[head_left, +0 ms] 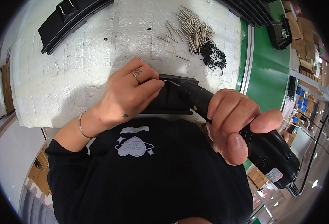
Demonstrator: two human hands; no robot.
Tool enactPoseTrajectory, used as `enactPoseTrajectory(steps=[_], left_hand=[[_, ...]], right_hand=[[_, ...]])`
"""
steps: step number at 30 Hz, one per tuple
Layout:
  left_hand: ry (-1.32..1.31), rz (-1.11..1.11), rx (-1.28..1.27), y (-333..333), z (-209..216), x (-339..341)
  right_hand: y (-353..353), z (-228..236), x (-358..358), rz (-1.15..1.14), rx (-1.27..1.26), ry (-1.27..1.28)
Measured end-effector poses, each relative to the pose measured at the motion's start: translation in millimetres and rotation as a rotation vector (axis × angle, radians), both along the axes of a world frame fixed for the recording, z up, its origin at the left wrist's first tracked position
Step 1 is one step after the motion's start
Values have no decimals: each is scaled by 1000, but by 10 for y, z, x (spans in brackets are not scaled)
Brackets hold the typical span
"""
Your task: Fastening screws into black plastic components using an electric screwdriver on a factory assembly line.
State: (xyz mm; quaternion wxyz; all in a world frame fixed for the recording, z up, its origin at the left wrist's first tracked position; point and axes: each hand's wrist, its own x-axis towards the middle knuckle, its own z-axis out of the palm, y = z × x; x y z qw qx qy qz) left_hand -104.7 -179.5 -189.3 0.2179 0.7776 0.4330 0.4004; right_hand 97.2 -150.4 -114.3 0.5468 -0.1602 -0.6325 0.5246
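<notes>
My right hand (235, 121) is wrapped round a black electric screwdriver (271, 155), which lies slanted with its bit (175, 83) pointing left. Just left of that bit, the fingertips of my left hand (131, 91) are closed on a thin metal pin (165, 80); only a short end of it shows, and the fingers hide the rest. Whether bit and pin touch, I cannot tell. Beneath both hands lies a long black plastic part (168, 102) with raised edges, close to my body and partly covered by the left hand and the screwdriver.
Many loose metal pins (194, 28) are heaped on the white padded surface (78, 63), beside a pile of small black screws (214, 56). Another curved black part (73, 24) lies far left. Black ribbed parts (246, 11) stand far right, near a green surface (265, 71). A cable (314, 149) trails from the screwdriver.
</notes>
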Motion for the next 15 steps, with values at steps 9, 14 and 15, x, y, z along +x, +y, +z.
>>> enactPoseTrajectory(steps=[9,14,15], left_hand=[[-18,1,14,-24,-51,15],[-21,-27,50,-28,-60,42],[-24,-23,49,-36,-68,39]], right_hand=[[174,64,-108,196,65,-100],[258,180,-148,309,53,-248],[236,174,-161,278,25,-248]])
